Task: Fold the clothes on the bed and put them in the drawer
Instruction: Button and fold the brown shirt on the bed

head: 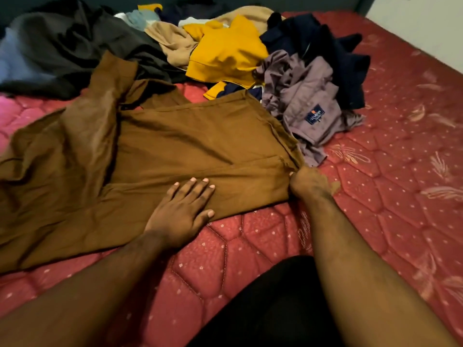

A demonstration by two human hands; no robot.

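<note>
On the red mattress [375, 196], my big brown garment [188, 141] lies spread near the front edge, my left hand [184, 209] pressing flat, my right hand [307, 182] pinching its corner, so a hard tug could bunch it.

We see both forearms extended: our left hand [184, 209] lies flat, fingers spread; our right hand [309, 182] is clenched.

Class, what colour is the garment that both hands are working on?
Brown: the garment is plain, without pattern, seen in the head view, the only one.
</note>
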